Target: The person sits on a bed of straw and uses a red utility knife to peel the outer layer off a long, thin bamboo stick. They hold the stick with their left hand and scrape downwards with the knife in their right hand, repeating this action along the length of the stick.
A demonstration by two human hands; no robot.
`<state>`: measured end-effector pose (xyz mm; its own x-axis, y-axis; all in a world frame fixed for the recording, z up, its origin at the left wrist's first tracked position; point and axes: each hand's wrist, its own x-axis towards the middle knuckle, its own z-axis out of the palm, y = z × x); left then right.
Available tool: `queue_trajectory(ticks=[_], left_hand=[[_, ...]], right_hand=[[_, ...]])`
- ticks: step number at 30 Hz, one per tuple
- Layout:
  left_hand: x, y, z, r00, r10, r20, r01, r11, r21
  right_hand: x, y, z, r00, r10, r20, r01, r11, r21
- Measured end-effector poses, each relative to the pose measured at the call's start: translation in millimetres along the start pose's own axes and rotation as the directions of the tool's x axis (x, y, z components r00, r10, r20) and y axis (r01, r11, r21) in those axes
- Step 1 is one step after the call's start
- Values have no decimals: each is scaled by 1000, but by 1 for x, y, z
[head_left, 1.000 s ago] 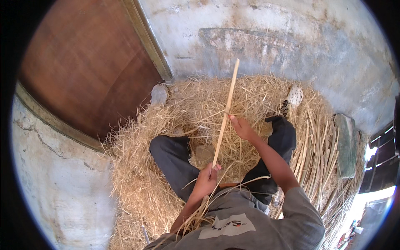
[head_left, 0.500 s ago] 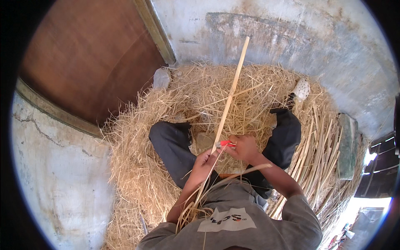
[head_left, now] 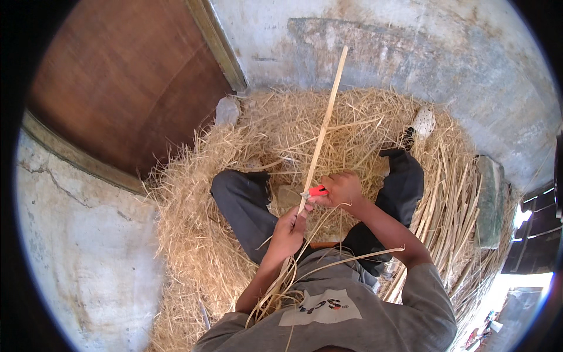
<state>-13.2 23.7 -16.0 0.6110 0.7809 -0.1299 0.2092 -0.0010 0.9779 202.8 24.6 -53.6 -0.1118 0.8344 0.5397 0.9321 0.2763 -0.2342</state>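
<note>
A long, pale split-bamboo strip (head_left: 325, 129) runs up from my lap, its far end pointing toward the wall. My left hand (head_left: 287, 233) is closed around its lower part. My right hand (head_left: 342, 189) grips a small red tool (head_left: 318, 190) with a black mark. The tool's tip meets the strip just above my left fingers. What kind of tool it is, I cannot make out. Thin peeled strips (head_left: 272, 302) curl over my left forearm and lap, and one longer peel (head_left: 375, 254) reaches across toward my right forearm.
Loose shavings (head_left: 193, 234) cover the floor around my bent legs. At right lies a bundle of long strips (head_left: 440, 205) beside a greenish block (head_left: 489, 202). A stone (head_left: 227, 110) stands by the brown door (head_left: 129, 76); a plastered wall (head_left: 399, 53) rises ahead.
My right hand and the red tool have moved slightly up and left along the strip. The strip's far end has shifted a little left, and the loose peels have swung lower.
</note>
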Motion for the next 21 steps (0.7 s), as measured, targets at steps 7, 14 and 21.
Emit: queue_trajectory(ticks=[7, 14, 21], left_hand=[[-8, -14, 16, 992, -108, 65, 114, 989, -97], [1, -22, 15, 983, -157, 96, 165, 982, -89], [6, -39, 5, 958, -189, 216, 259, 893, -367]], right_hand=[[24, 74, 7, 936, 351, 8, -345, 925, -160], [6, 104, 28, 935, 353, -21, -354, 932, -84], [-26, 59, 44, 812, 537, 226, -558, 603, 571]])
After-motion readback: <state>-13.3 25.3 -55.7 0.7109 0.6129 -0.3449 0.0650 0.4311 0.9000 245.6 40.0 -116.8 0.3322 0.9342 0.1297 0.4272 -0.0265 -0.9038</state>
